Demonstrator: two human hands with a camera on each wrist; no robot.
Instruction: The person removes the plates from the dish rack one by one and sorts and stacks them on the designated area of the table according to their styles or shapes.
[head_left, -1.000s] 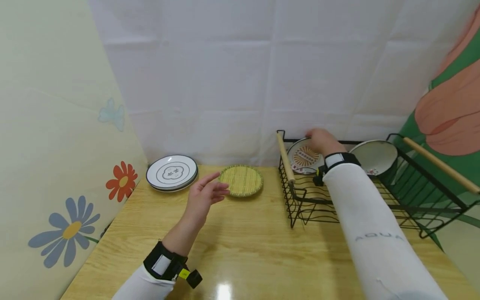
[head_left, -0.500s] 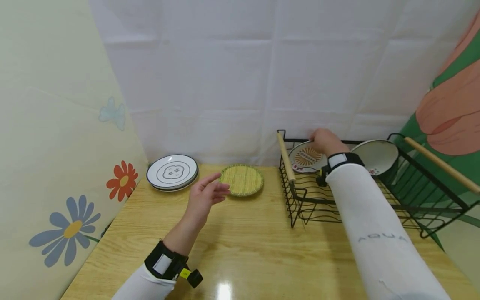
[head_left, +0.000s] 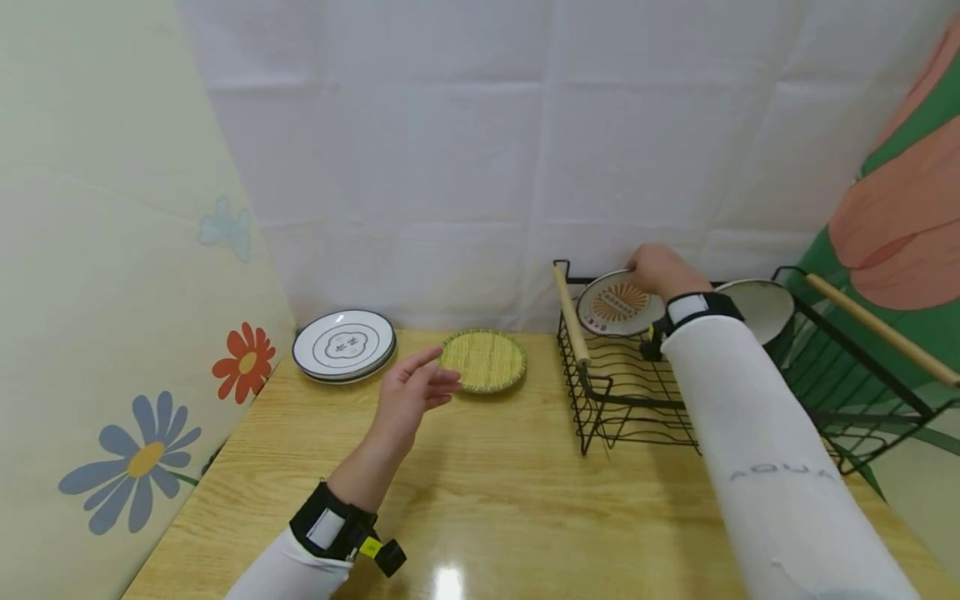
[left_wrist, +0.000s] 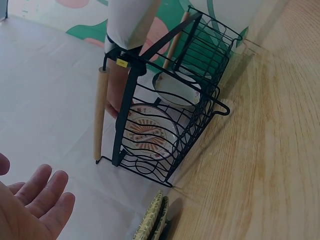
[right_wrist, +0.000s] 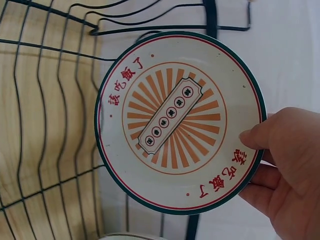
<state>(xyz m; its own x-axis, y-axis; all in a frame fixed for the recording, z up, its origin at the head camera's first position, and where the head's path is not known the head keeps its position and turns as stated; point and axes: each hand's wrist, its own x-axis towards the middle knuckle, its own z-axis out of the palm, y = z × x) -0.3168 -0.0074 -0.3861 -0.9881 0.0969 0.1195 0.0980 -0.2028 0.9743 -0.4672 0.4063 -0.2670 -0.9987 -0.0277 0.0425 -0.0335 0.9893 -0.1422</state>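
My right hand (right_wrist: 285, 165) pinches the edge of a round plate (right_wrist: 175, 125), thumb on its face and fingers behind. The plate has a dark green rim, red characters and an orange sunburst. In the head view, the plate (head_left: 618, 304) leans at the left end of the black wire dish rack (head_left: 637, 404), its lower edge close over the wires. My left hand (head_left: 408, 392) hangs over the table with relaxed fingers, holding nothing. Just beyond its fingertips lies a yellow-green round woven mat (head_left: 483, 361); the left wrist view shows two such woven mats (left_wrist: 152, 217) stacked.
White plates with dark rims (head_left: 343, 346) are stacked at the back left. A white bowl (head_left: 757, 308) stands in the rack's right part, partly behind my right arm. The rack has wooden handles (head_left: 572, 312) at both ends. White cloth (head_left: 420, 167) hangs behind the table.
My right hand has moved up and to the right, and the sunburst plate has risen and tilted with it. The left hand has stayed in place.
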